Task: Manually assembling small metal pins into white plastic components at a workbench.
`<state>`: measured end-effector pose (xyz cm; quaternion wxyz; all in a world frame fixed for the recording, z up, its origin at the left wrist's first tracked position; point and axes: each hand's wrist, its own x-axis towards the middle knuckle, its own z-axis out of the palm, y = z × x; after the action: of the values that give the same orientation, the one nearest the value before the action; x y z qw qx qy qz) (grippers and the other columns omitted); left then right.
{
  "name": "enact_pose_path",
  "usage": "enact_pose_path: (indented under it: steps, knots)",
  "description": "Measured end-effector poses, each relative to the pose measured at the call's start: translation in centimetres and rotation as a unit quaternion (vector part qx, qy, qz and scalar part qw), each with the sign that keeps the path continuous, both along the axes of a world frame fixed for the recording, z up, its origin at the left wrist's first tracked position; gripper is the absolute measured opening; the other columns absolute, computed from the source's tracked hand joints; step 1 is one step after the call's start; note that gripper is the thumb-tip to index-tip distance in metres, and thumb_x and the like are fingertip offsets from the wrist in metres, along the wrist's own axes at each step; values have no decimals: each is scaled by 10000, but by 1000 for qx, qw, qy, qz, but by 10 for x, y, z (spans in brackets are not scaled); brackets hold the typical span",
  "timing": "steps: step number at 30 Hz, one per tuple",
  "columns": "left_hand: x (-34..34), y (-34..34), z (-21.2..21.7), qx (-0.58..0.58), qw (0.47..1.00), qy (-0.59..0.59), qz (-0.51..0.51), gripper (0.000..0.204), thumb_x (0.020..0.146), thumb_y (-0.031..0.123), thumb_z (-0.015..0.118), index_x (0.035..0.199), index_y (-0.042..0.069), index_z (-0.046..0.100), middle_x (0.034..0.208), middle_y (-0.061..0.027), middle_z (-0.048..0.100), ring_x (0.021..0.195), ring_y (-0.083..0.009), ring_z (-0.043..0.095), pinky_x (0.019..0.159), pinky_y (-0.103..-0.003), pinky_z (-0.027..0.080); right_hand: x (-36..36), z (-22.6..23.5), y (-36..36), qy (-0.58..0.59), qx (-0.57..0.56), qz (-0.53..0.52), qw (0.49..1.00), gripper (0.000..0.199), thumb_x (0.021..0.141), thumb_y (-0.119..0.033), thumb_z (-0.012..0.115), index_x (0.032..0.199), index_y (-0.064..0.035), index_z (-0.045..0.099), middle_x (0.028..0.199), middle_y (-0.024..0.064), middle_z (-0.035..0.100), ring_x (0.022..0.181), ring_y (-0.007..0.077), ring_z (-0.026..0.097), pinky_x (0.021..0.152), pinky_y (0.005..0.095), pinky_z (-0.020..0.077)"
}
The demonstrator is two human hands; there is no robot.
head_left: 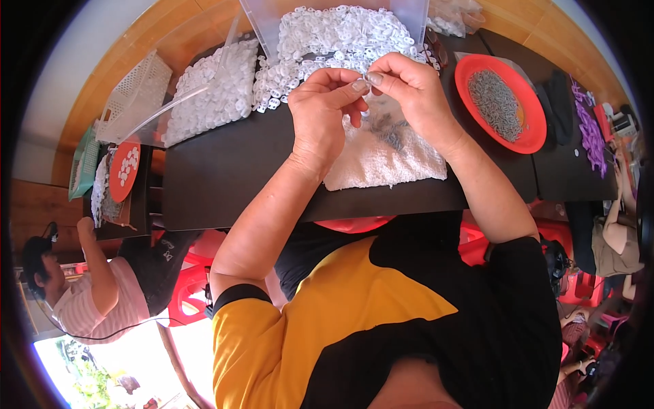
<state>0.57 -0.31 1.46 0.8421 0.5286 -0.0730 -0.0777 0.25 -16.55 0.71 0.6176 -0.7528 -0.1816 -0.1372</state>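
Observation:
My left hand (pixel 319 112) and my right hand (pixel 417 95) meet above the table's middle, thumbs and fingers pinched tip to tip. What lies between the fingertips is small and pale, mostly covered, and I cannot make it out. Below them a white towel (pixel 381 167) is spread, with a small heap of grey pieces (pixel 390 131) on it. Right behind my hands is a pile of small white plastic pieces (pixel 269 85), some with dark marks. It spills from a clear plastic bin (pixel 267 34) holding more of them.
On the right stands a red plate (pixel 535 133) of small grey metal pieces, with purple pieces (pixel 591 133) beyond. White pieces (pixel 211 92) fill a clear box on the left, near a white basket (pixel 139 85). Another person (pixel 102 290) sits at the left; others are at the right.

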Motion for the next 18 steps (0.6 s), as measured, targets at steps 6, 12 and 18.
enact_pose_path:
  steps: [6, 12, 18]
  knots:
    - [5, 7, -6, 1, 999, -27, 25, 121, 840, -37, 619, 954, -72, 631, 829, -96, 644, 624, -141, 589, 491, -261, 452, -2, 3, -2, -57, -128, -17, 990, 94, 876, -38, 562, 957, 0, 592, 733, 87, 596, 672, 138, 558, 640, 291, 450]
    - [3, 8, -1, 28, 998, -47, 29, 150, 828, -36, 624, 972, -77, 633, 791, -101, 632, 630, -143, 587, 530, -263, 450, -1, -1, 1, -104, -151, -26, 983, 99, 860, -17, 552, 953, -11, 586, 748, 129, 604, 658, 224, 594, 630, 321, 466]
    - [4, 8, -4, 49, 997, -56, 35, 153, 792, -48, 626, 943, -68, 643, 778, -87, 626, 622, -130, 575, 523, -244, 438, -3, 2, -2, -98, -177, -8, 979, 96, 917, -23, 544, 998, 10, 584, 803, 53, 613, 733, 117, 574, 672, 260, 458]
